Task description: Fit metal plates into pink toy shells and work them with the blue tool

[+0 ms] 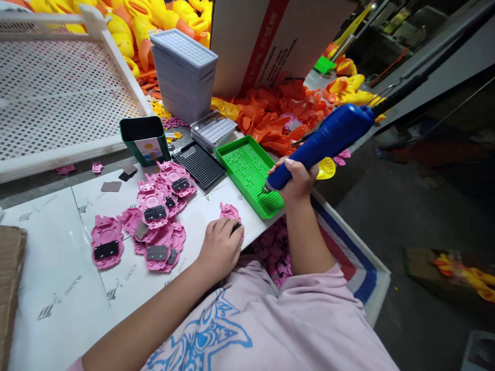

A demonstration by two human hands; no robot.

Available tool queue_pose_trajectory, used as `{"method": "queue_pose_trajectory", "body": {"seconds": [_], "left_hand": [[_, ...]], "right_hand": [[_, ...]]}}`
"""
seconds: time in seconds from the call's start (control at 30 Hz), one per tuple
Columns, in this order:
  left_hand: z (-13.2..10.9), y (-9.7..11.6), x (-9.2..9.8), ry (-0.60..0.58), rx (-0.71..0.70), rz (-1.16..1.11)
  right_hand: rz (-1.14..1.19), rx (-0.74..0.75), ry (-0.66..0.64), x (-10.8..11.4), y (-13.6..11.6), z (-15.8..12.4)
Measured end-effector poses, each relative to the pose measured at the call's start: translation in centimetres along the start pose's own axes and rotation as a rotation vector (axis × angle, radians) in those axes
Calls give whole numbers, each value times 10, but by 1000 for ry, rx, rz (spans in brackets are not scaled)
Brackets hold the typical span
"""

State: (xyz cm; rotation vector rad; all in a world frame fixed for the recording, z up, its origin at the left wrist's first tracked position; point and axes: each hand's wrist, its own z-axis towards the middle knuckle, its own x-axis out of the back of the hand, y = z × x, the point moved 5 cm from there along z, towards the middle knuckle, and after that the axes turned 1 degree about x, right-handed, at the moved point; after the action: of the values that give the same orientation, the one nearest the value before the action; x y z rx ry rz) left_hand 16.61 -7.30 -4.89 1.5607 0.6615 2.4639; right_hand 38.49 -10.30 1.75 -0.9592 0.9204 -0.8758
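My right hand (296, 178) is wrapped round a blue electric screwdriver (325, 141), whose tip rests on the green perforated screw tray (247, 167). My left hand (220, 246) is closed on a pink plastic part (229, 211) lying flat on the white table near its front edge. A pile of similar pink parts (157, 216) with dark rectangular plates on them lies to the left of that hand. One more pink part (106, 242) sits apart, further left.
A black screw tray (199, 164), a green tin (144, 139), grey trays in a stack (184, 74) and a cardboard box (266, 41) stand behind. Orange and yellow plastic pieces (278, 113) lie heaped at the back. A white perforated crate (58, 87) fills the left.
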Motion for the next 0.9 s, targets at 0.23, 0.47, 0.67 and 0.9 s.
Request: {"method": "queue_pose_trajectory", "body": {"seconds": [0.23, 0.47, 0.67, 0.9], "left_hand": [[0, 0, 1, 8, -5, 2], [1, 0, 2, -1, -6, 9], [-1, 1, 1, 26, -15, 12], [-2, 0, 0, 5, 3, -1]], "right_hand": [[10, -13, -28, 2, 3, 0], [16, -6, -13, 3, 3, 0], [6, 34, -32, 3, -16, 3], [19, 38, -83, -4, -25, -1]]}}
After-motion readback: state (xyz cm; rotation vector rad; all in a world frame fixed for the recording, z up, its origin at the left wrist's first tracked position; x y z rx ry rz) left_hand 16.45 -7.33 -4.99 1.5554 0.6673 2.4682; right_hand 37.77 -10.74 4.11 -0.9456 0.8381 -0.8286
